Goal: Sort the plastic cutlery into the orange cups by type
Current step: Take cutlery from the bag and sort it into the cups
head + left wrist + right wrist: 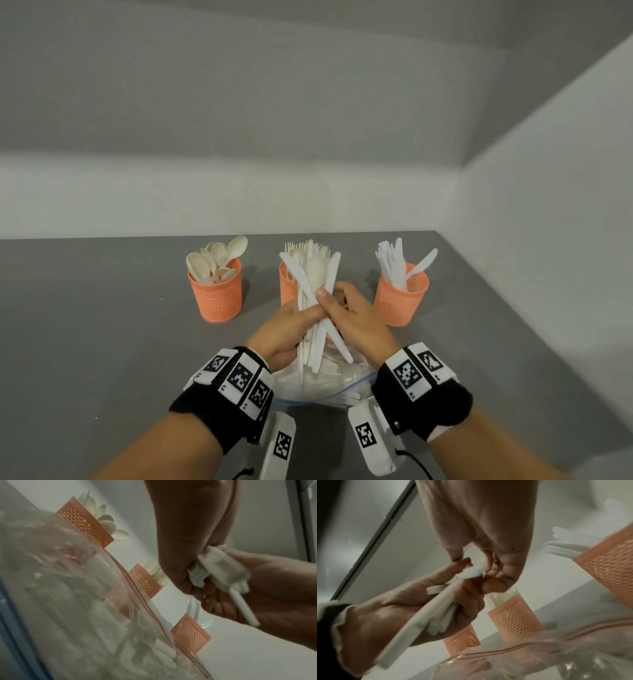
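Note:
Three orange mesh cups stand in a row on the grey table: the left cup [215, 298] holds spoons, the middle cup [287, 289] forks, the right cup [400, 296] knives. In front of the middle cup, my left hand [291, 327] grips a mixed bundle of white cutlery [317, 274] upright around its middle. My right hand [354, 315] pinches pieces of that bundle from the right side. In the right wrist view its fingers [496, 582] curl onto the bundle [440, 601]. In the left wrist view the handle ends [221, 568] stick out below my fist.
A clear zip bag [325, 383] with more white cutlery lies on the table directly under my hands, near the front edge. White walls close the table off at the back and the right. Bare grey tabletop [102, 325] lies left of the cups.

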